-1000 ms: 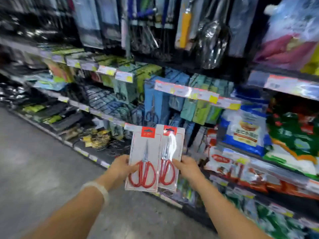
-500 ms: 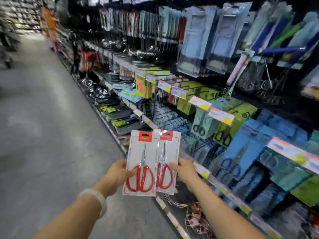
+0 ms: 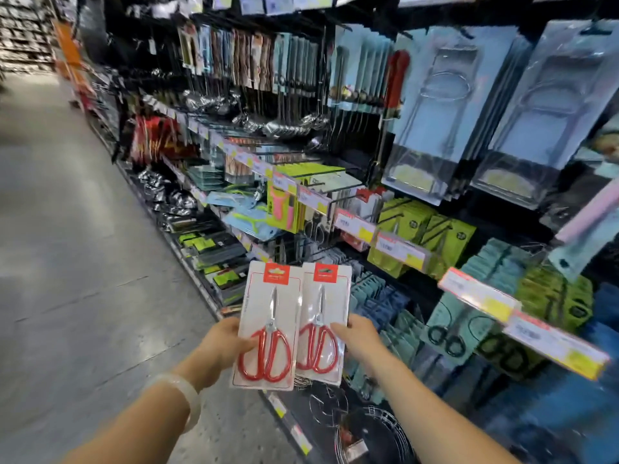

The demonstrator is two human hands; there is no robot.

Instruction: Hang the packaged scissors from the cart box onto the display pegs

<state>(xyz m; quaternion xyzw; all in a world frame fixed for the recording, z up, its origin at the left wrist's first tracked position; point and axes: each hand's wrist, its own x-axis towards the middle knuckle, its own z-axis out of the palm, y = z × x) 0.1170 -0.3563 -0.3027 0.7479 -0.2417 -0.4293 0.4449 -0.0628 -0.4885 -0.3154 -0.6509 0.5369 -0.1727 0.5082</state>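
**A:** So where did the cards sit against the rack? That was the whole question for the hang.

**B:** The pegs lay up and to the right of both grips, and the two packs stood upright, long axis running bottom to top, red header tabs at the far end from the fingers. The right hand was the nearer one to the shelving.

**A:** And the holds themselves?

**B:** Left hand was closed on the lower left edge of the left scissors pack, thumb across the front by the handle loops. Right hand pinched the right scissors pack the same way on its right edge. Each hand had one card, the cards side by side with edges overlapping slightly.

**A:** How did the goods look?

**B:** White backing card, clear blister, steel blades pointing up, bright red loop handles low down. Whether the tabs had a clean hang hole, I couldn't tell, too blurred. My read: the tab end had to lead onto a peg, so the low grip suited that
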